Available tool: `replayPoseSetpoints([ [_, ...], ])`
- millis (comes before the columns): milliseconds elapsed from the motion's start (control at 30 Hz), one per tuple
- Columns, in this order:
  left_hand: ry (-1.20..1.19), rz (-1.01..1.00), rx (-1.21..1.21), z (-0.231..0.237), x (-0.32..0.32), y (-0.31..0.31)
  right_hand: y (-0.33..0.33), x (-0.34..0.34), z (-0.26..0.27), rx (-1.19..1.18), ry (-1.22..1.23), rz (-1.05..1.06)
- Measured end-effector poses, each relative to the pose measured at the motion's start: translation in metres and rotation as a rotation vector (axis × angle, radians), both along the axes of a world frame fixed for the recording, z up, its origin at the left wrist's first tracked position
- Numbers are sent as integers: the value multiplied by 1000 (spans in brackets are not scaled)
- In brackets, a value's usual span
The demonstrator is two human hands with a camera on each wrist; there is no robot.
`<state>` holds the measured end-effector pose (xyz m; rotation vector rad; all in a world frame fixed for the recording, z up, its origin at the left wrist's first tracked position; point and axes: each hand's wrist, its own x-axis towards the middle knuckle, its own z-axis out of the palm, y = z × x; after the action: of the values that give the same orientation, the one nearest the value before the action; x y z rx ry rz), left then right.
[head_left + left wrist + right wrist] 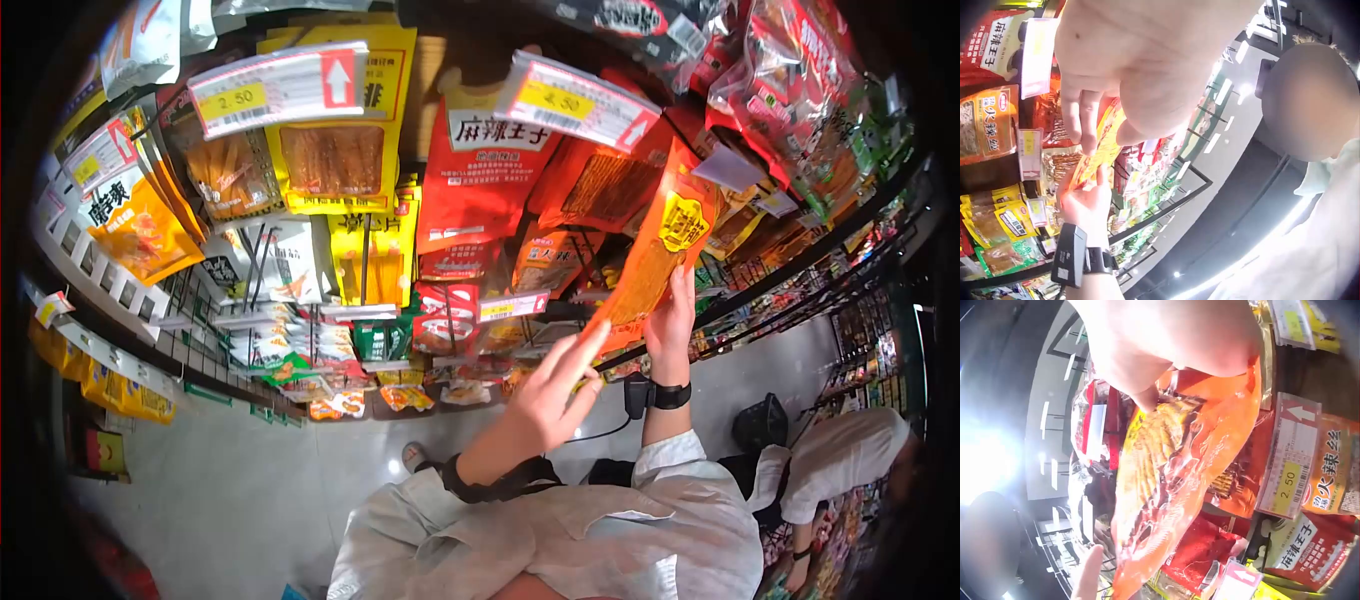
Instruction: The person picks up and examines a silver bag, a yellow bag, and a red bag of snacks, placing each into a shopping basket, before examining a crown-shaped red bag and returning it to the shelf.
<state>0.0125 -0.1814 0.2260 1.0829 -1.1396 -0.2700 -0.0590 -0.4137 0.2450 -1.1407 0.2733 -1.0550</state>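
An orange-red snack packet [650, 250] with a yellow label and a clear window showing brown strips is held slanted in front of the shelf. My right hand [675, 315] grips it along its right side, some fingers hidden behind it. At the packet's lower end, my left hand [550, 400] pinches the corner between thumb and fingers. In the right wrist view, the strips inside the packet [1166, 469] face the camera, and the right hand [1179, 337] covers its upper edge.
Red packets [485, 165] and yellow packets [340, 120] hang on the rack behind, with price tags [580, 100] in front. Smaller bags [290, 340] fill the lower hooks. A dark rack rail [770, 285] runs at right. Another person [840, 460] is at lower right.
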Motion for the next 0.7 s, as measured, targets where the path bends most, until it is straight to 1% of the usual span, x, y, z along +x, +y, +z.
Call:
replayPoseSetpoints([
  [33,-1,-51,-9,-8,0,-3,1,4,5,1,-28,0],
  [100,15,-90,28,-11,-1,-3,3,6,8,-34,-25,-5],
  [233,-32,-98,84,-14,6,-6,-4,11,10,-107,-5,-40],
  [267,-70,-76,108,-10,9,-6,-5,14,13,-131,7,-61],
  [367,-54,-50,101,-2,16,-14,-17,19,16,-198,18,-71],
  [500,-93,-4,129,7,25,-30,-39,21,16,-221,43,-81],
  [533,-124,49,168,1,24,-37,-44,22,14,-238,54,-68],
  [567,-129,63,186,3,26,-42,-45,25,16,-253,65,-53],
  [600,-132,75,205,4,29,-46,-45,27,17,-245,44,-43],
  [633,-130,84,223,5,30,-50,-49,31,16,-274,45,-55],
  [667,-113,53,305,9,33,-51,-54,33,15,-302,51,-69],
  [700,-128,74,307,9,35,-56,-58,35,14,-331,58,-85],
])
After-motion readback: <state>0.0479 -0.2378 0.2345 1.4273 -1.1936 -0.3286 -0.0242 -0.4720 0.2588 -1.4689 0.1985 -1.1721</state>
